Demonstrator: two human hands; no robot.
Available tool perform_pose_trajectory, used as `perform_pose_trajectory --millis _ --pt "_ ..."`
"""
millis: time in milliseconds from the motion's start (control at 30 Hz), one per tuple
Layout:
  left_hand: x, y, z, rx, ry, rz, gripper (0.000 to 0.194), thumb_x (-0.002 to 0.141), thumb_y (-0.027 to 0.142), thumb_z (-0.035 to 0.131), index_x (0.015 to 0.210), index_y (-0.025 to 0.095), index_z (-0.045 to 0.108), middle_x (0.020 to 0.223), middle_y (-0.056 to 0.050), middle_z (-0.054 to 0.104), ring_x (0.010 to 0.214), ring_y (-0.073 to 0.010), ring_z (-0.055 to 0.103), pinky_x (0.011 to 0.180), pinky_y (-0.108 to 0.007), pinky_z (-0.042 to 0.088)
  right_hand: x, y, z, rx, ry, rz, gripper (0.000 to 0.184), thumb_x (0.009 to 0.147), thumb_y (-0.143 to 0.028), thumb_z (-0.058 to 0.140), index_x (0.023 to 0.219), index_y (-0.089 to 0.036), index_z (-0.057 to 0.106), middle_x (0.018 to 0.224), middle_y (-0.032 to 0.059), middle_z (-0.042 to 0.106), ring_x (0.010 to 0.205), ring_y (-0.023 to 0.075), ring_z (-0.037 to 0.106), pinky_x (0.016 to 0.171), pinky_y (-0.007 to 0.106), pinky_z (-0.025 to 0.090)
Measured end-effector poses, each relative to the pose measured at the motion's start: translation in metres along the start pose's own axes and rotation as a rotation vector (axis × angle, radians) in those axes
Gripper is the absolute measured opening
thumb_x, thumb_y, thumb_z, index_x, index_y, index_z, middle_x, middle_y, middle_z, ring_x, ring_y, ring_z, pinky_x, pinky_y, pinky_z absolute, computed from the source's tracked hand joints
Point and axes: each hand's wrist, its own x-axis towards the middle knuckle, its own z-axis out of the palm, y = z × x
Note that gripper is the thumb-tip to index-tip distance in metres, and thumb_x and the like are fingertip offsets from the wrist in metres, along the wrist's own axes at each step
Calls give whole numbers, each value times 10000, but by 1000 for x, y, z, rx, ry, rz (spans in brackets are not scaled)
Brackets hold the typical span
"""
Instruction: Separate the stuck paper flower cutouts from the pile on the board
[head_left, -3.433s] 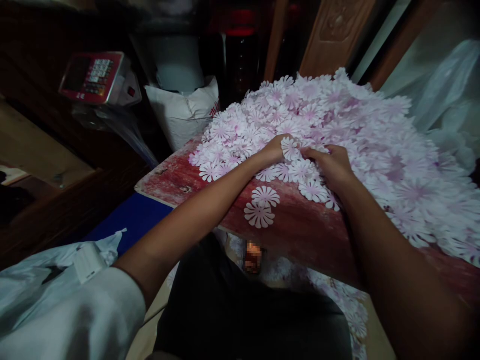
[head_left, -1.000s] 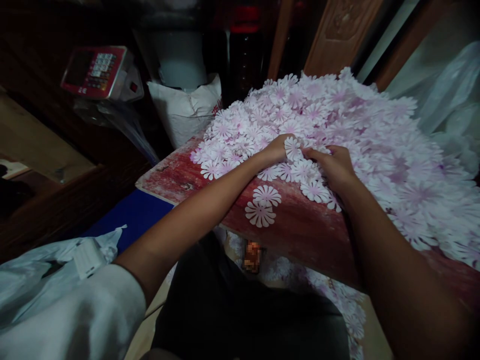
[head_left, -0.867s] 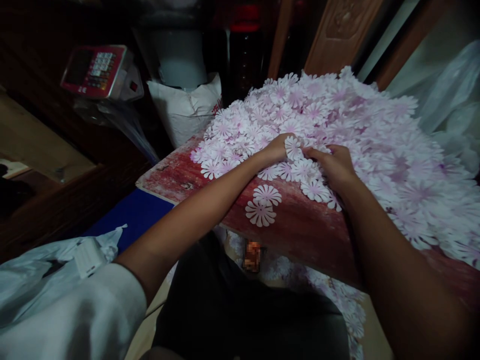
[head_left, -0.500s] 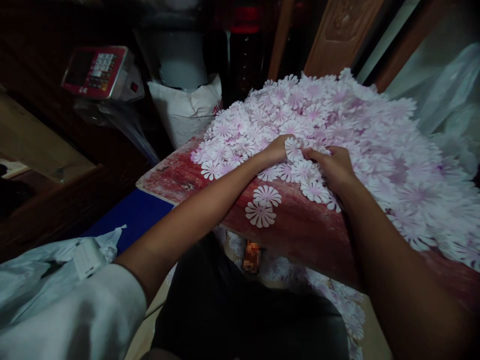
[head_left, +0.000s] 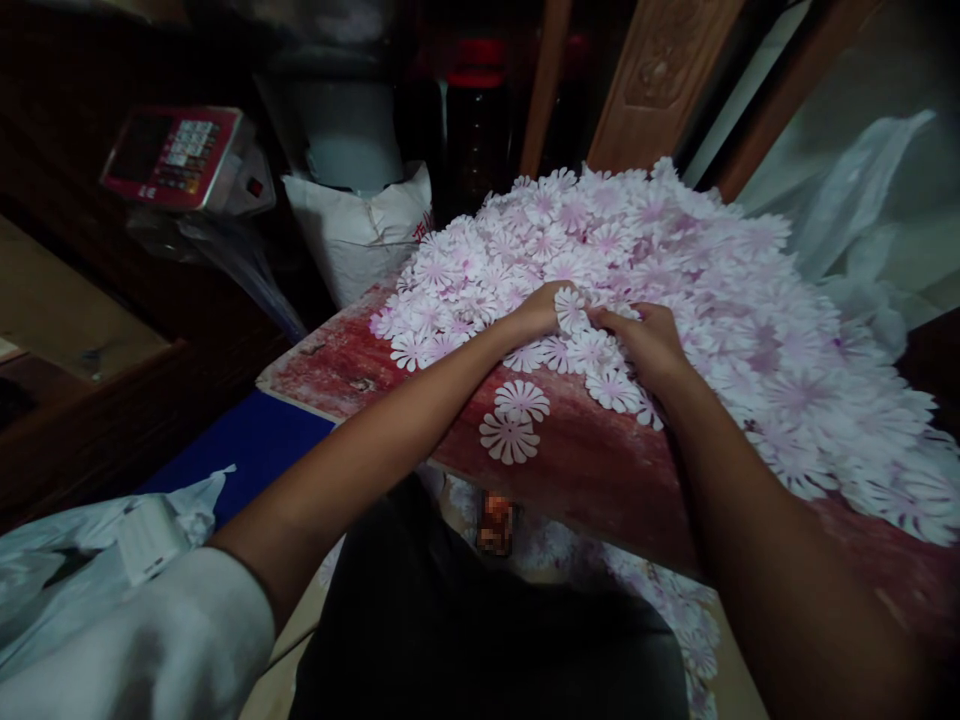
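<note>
A big heap of pale pink flower cut-outs (head_left: 675, 270) covers the far half of a worn red board (head_left: 592, 465). My left hand (head_left: 538, 310) and my right hand (head_left: 646, 342) meet at the heap's near edge. Both have their fingers curled together on one flower cut-out (head_left: 571, 306) held between them. Two loose flowers (head_left: 514, 420) lie flat on the bare red board just below my hands.
A red weighing scale (head_left: 174, 160) stands at the far left above a white sack (head_left: 360, 235). Clear plastic bags (head_left: 855, 230) lie at the right, another white bag (head_left: 82, 560) at my left elbow. More flowers (head_left: 682, 625) lie on the floor under the board.
My hands stay at the same spot on the heap, still pinching the flower. The camera has tilted a little, shifting the whole scene down and left.
</note>
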Motion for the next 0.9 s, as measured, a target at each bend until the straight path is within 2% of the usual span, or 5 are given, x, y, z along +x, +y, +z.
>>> perform_pose_trajectory --millis 200,400,667,900 --pt "-4 3 -1 -3 7 -9 262 833 306 845 793 162 631 818 22 625 819 -113 528 863 -286 466 2 5 -2 -22 -3 -22 447 645 -514 955 741 -219 634 694 35 550 652 174 476 563 344 374" --pt "-2 3 -1 13 16 -20 220 849 262 812 782 170 624 802 28 615 834 -132 532 949 -317 501 8 7 -2 46 17 -38 364 661 -484 883 794 -208 687 741 52 638 721 197 550 624 339 428" --pt "0 -1 -1 -11 0 -4 195 868 239 750 757 178 601 792 10 593 812 -125 494 815 -276 457 9 8 -2 85 43 -5 352 604 -447 910 741 -238 662 718 47 642 687 207 558 608 356 423" --pt "6 -9 -1 3 1 -2 229 842 308 794 757 182 622 790 4 612 830 -152 533 895 -328 528 10 9 -2 105 9 -37 300 625 -445 902 674 -250 679 698 47 635 675 202 545 629 373 422"
